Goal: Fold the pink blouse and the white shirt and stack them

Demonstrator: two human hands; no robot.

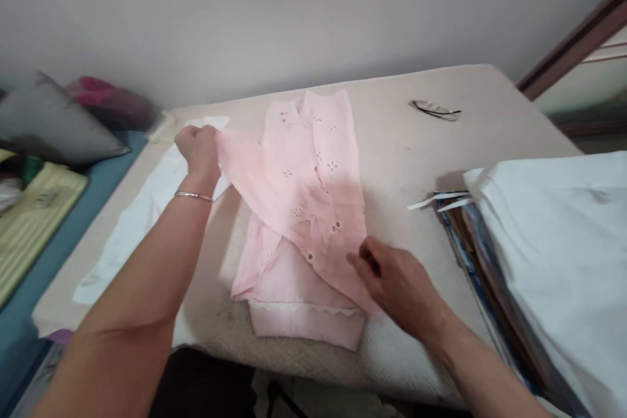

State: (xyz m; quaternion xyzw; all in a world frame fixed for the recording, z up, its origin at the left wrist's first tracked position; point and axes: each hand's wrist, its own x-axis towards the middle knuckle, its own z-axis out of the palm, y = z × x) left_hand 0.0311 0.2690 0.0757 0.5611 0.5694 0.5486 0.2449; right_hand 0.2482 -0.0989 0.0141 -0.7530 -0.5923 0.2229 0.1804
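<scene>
Grey wall point(294, 19) behind, cream cloth-covered desk point(396, 150) right up by it. Pink garment point(289, 170) with flower-shaped eyelets lies mid-desk, far part flat, one panel pulled out to the left and slanting across the front. Paler pink piece point(308, 328) shows below it at the near end, wavy white trim along it; can't tell if it's the same item. Left hand point(198, 147), bangle point(193, 195) on the wrist: grip pinched on the panel's corner, cloth stretched from it. Right hand point(399, 281) is at the garment's near right edge, fingers curled, grip part-closed; can't tell if any cloth is between the fingertips. White garment point(132, 228) lies on the desk's left side, partly hidden by the left arm. Glasses point(435, 111) far right, well apart from the pink. Near right: dark folded clothes point(467, 225), white cloth point(563, 241) over them.
</scene>
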